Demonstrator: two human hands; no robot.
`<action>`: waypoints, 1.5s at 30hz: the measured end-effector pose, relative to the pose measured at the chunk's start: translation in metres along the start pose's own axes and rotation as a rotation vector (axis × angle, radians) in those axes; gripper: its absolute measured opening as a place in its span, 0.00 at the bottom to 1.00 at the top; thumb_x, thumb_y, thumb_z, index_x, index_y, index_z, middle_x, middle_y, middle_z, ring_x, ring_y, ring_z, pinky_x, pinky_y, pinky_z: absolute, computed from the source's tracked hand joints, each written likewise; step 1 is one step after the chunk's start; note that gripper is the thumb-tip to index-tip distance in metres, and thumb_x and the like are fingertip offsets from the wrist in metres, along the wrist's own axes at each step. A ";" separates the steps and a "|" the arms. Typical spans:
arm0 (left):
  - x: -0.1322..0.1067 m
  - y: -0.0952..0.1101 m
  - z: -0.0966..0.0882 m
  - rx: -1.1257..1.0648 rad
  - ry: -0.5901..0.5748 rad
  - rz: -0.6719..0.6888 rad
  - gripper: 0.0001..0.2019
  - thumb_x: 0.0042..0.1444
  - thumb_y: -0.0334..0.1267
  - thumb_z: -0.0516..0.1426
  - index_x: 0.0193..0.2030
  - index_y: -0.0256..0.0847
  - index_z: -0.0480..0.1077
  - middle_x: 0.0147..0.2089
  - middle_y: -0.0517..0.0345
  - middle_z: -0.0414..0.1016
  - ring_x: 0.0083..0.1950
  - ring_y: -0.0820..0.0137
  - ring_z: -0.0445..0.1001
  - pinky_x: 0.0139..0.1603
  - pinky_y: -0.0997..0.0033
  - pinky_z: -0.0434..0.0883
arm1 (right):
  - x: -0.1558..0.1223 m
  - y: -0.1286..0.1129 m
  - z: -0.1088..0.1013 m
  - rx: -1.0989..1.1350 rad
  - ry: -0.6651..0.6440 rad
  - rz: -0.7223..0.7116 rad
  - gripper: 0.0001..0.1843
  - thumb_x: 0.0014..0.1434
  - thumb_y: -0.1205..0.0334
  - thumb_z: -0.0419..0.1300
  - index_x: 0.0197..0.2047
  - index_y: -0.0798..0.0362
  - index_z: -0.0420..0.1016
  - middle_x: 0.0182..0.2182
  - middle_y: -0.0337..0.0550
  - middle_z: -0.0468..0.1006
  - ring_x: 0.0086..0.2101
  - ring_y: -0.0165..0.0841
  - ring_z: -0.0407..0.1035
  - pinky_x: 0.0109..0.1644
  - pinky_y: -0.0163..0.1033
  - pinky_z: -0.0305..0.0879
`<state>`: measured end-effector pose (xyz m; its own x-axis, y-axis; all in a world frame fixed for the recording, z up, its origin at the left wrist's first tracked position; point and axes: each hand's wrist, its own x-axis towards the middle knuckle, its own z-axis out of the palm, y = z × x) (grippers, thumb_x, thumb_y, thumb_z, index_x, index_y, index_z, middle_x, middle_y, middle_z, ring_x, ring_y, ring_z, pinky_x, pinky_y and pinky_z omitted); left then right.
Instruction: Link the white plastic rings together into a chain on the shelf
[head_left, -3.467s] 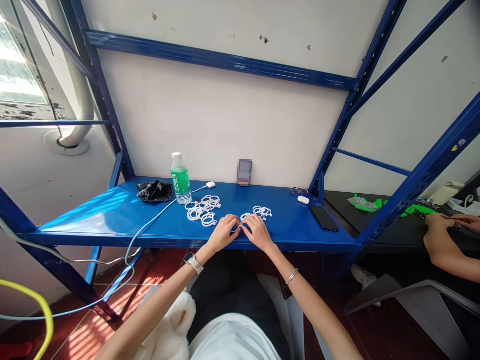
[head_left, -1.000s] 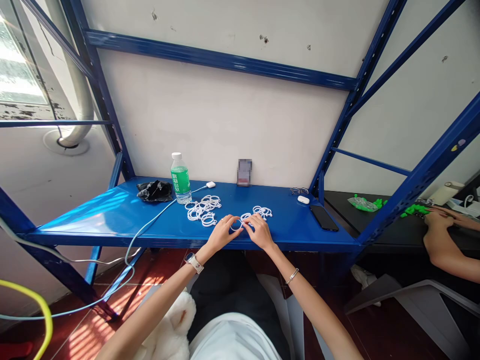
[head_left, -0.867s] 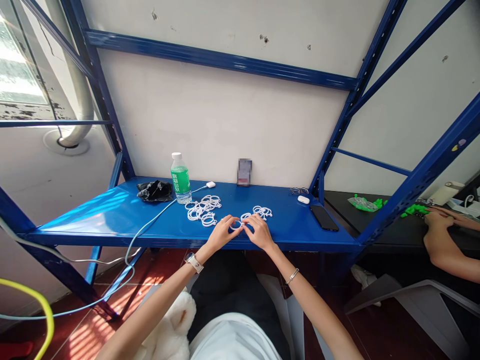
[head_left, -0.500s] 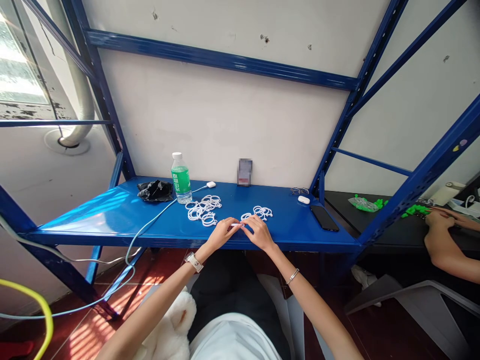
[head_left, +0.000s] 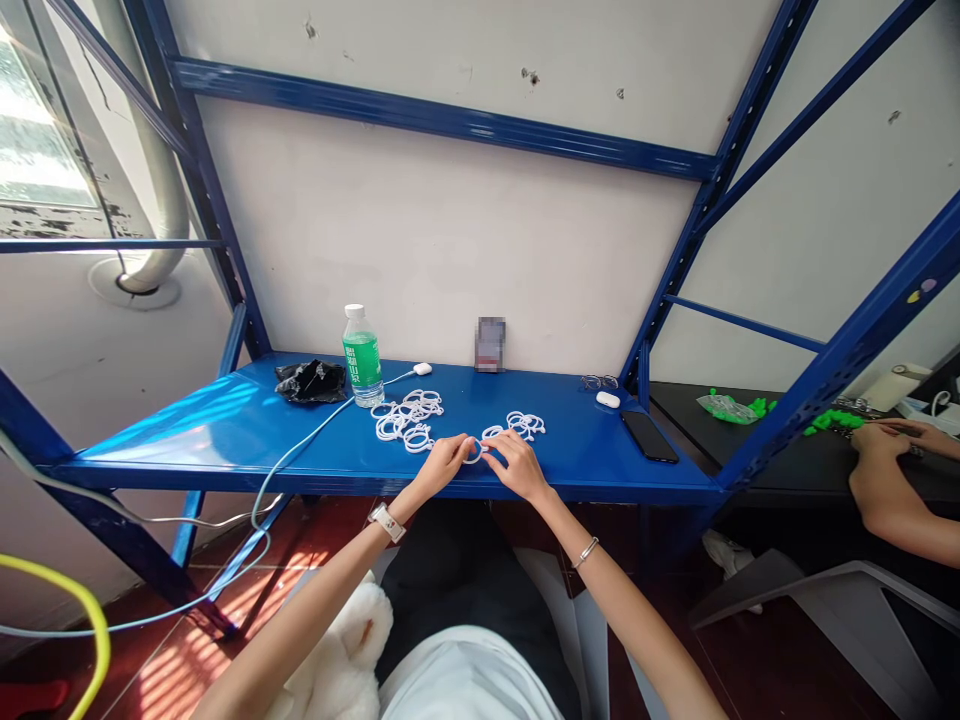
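My left hand (head_left: 442, 465) and my right hand (head_left: 516, 463) meet at the front edge of the blue shelf (head_left: 225, 430), and both pinch one white plastic ring (head_left: 473, 451) between their fingertips. A bigger heap of white rings (head_left: 409, 418) lies just behind my left hand. A smaller heap of white rings (head_left: 520, 425) lies behind my right hand. A watch sits on my left wrist and a thin bracelet on my right.
A green-labelled water bottle (head_left: 361, 357), a black crumpled bag (head_left: 309, 381), a white charger with cable (head_left: 421, 369) and a small card (head_left: 489, 344) stand at the back. An earbud case (head_left: 607, 399) and a black phone (head_left: 648, 435) lie right. Another person's hands (head_left: 892, 470) work at the neighbouring black table.
Both hands stay in place and keep turning the ring between their fingertips; the ring shows flat again after being edge-on half a second ago. The heaps have not moved.
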<state>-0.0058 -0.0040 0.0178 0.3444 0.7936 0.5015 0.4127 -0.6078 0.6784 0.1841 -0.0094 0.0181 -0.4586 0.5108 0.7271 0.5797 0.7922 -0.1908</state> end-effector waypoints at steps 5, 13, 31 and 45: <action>0.001 -0.002 0.000 -0.052 0.018 -0.027 0.25 0.66 0.51 0.42 0.28 0.37 0.69 0.23 0.60 0.68 0.25 0.73 0.65 0.29 0.73 0.61 | 0.001 -0.002 -0.002 -0.009 0.009 -0.003 0.10 0.65 0.64 0.53 0.44 0.51 0.74 0.37 0.46 0.78 0.40 0.38 0.70 0.44 0.43 0.69; 0.000 0.001 0.000 -0.043 -0.008 -0.049 0.18 0.62 0.52 0.48 0.47 0.39 0.66 0.25 0.64 0.66 0.26 0.72 0.66 0.28 0.75 0.62 | 0.001 -0.003 -0.002 -0.064 0.049 0.011 0.08 0.65 0.64 0.53 0.41 0.51 0.74 0.34 0.45 0.77 0.39 0.37 0.70 0.43 0.41 0.68; 0.000 -0.006 0.003 -0.009 -0.050 -0.013 0.24 0.55 0.52 0.57 0.54 0.41 0.64 0.28 0.65 0.65 0.24 0.75 0.65 0.25 0.76 0.64 | -0.001 -0.001 0.000 -0.089 0.040 0.034 0.10 0.65 0.63 0.52 0.42 0.53 0.73 0.34 0.46 0.76 0.38 0.37 0.70 0.40 0.41 0.67; 0.000 -0.007 0.003 0.037 -0.040 -0.001 0.22 0.55 0.51 0.57 0.51 0.39 0.66 0.25 0.66 0.64 0.22 0.76 0.64 0.24 0.77 0.63 | -0.001 -0.002 0.001 -0.139 0.015 0.054 0.09 0.65 0.63 0.51 0.39 0.52 0.72 0.33 0.45 0.76 0.34 0.36 0.70 0.38 0.39 0.65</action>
<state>-0.0062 -0.0002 0.0115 0.3770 0.7932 0.4783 0.4438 -0.6079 0.6584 0.1827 -0.0111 0.0169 -0.4145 0.5456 0.7284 0.6913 0.7093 -0.1378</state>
